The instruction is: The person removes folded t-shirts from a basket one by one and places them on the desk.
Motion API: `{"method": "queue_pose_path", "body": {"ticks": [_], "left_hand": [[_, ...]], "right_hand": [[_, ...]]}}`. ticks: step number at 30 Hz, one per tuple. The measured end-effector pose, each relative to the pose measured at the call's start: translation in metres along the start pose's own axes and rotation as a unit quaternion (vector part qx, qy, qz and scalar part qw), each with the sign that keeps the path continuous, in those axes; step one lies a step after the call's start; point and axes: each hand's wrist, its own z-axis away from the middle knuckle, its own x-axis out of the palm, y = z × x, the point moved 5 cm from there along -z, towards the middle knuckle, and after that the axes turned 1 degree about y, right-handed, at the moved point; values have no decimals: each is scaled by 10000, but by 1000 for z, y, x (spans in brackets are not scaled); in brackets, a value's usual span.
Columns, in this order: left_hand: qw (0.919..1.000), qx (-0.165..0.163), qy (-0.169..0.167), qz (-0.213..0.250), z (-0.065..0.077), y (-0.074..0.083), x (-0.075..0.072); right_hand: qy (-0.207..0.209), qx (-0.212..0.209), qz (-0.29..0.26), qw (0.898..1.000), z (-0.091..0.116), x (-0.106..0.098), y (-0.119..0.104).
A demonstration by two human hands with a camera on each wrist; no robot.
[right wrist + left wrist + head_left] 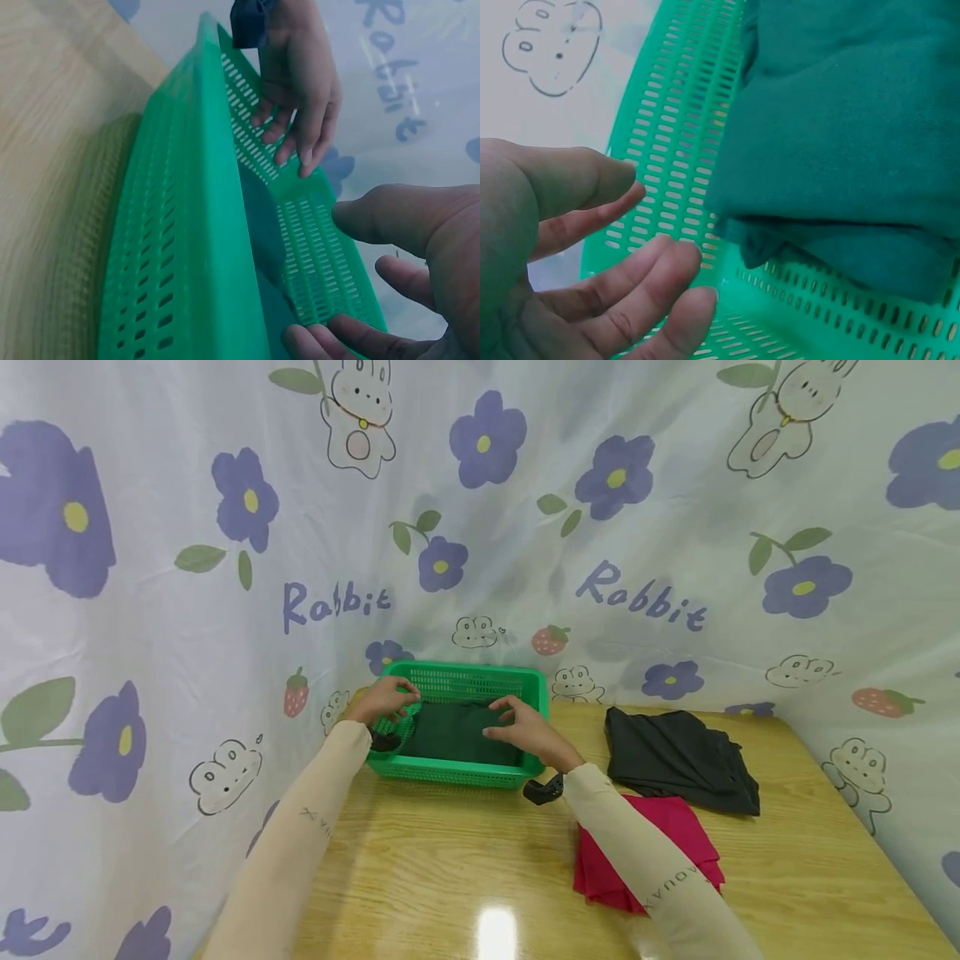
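A green plastic basket [450,769] with slotted walls stands against the curtain, and a folded dark green cloth [457,731] lies inside it. Over the basket's left end is my left hand [387,699], fingers loosely bent and holding nothing. In the left wrist view its fingertips are apart from the folded cloth [840,142]. My right hand [525,731] hovers over the basket's right side, thumb and fingers spread, nothing between them. The right wrist view shows both hands above the basket's rim [225,225].
Right of the basket a folded black garment [675,760] lies on the wooden table [435,860]. In front of it is a folded red cloth [675,835], partly hidden under my right forearm. A patterned curtain [510,543] hangs behind and on both sides.
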Motion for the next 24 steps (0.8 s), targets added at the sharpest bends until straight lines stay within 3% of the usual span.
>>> {"method": "queue_pose_path", "body": {"ticks": [9, 17, 24], "left_hand": [[9993, -235, -171, -218, -4, 4, 6], [9931, -649, -895, -389, -5, 0, 20], [9846, -631, -1419, -801, -8, -5, 30]], "right_hand": [[60, 251, 80, 9996, -17, 5, 2], [67, 330, 515, 9981, -26, 9, 5], [428, 680, 836, 9933, -27, 12, 8]]}}
